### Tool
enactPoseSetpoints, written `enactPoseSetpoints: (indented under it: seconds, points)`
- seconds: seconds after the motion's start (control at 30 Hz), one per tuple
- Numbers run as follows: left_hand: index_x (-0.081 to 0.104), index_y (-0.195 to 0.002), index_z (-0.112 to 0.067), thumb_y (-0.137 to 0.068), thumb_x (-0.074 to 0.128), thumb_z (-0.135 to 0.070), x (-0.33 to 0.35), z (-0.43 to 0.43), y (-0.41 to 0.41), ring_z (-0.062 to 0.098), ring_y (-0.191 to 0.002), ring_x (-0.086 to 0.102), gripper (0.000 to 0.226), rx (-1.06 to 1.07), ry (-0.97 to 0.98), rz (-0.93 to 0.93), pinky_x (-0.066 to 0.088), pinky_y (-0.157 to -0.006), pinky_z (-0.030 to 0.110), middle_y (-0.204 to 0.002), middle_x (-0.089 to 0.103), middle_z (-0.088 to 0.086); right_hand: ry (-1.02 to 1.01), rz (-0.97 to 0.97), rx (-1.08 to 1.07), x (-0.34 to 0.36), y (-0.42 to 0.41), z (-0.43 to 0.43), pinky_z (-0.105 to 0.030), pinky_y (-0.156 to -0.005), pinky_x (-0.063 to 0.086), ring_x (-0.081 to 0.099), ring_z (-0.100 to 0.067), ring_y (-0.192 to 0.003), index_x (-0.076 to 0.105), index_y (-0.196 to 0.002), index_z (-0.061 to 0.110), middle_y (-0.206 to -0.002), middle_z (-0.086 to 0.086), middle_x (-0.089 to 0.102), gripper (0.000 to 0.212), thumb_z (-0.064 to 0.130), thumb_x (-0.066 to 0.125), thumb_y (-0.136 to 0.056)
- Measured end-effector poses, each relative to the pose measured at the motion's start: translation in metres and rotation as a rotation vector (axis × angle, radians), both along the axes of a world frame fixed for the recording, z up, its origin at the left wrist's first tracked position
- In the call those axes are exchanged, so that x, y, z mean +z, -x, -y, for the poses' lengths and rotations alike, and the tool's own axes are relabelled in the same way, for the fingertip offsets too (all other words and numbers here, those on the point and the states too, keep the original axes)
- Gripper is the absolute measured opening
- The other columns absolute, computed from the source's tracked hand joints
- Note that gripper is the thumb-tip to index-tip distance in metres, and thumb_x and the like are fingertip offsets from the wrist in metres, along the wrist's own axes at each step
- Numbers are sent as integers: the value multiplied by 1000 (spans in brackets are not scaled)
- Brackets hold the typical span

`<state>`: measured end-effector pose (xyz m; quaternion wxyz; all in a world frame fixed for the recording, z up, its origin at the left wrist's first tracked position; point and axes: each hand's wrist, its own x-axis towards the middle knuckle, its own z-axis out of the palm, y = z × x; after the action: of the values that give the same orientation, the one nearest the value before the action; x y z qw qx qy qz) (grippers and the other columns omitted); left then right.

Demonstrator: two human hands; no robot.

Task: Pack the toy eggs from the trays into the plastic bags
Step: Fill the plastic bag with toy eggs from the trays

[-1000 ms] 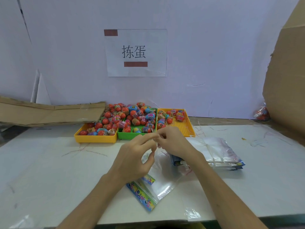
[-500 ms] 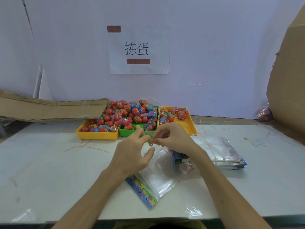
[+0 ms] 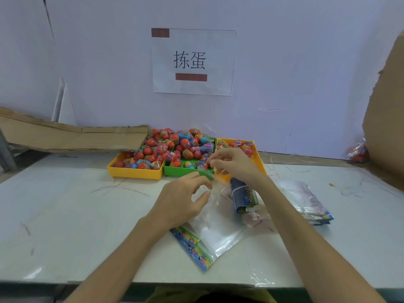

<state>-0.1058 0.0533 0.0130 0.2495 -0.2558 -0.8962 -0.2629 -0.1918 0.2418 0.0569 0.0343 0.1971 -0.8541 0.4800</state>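
A clear plastic bag (image 3: 215, 230) with a colourful printed header lies on the white table in front of me. My left hand (image 3: 181, 199) pinches one side of the bag's top edge. My right hand (image 3: 235, 164) pinches the other side, lifted above the front of the trays. Three trays stand side by side at the back: a yellow tray (image 3: 135, 172), a green tray (image 3: 185, 170) and a second yellow tray (image 3: 260, 159). Several toy eggs (image 3: 172, 147), mostly red with some blue and pink, are heaped in them.
A bundle of bags tied with a band (image 3: 242, 195) lies just right of the open bag. A flat stack of bags (image 3: 306, 200) sits further right. Flattened cardboard (image 3: 72, 138) leans at the back left and a cardboard box (image 3: 387, 119) stands at the right.
My hands have moved apart: the right hand rose towards the trays with the bag's edge while the left stayed lower, pulling the bag's mouth apart.
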Motion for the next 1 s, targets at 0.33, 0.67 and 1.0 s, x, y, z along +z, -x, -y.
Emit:
enactPoseSetpoints:
  seconds: [0.33,0.67,1.0]
  points:
    - [62,-105,-31,-95,62,-41,-3,0,3,6,-73,49,15,37,10,44,37,-57,19,-83,42,-22,-751,-222,-37,-1,63,35,-43,-92,53,61,-20,-101,71,-109,22,-111,0,69,19,30,68,-92]
    - [71,-97,-33,-94,65,-44,-1,0,3,8,-73,46,13,65,-10,69,34,-60,23,-85,45,-10,-788,-120,92,-1,64,51,-38,-89,50,56,-15,-97,69,-119,23,-118,2,68,32,43,57,-98]
    - [74,-103,-32,-94,63,-45,-3,3,5,9,-83,42,19,138,-14,95,32,-67,25,-86,40,-10,-389,-155,-47,0,55,36,-38,-94,47,57,-16,-114,73,-114,22,-118,7,66,26,30,74,-89]
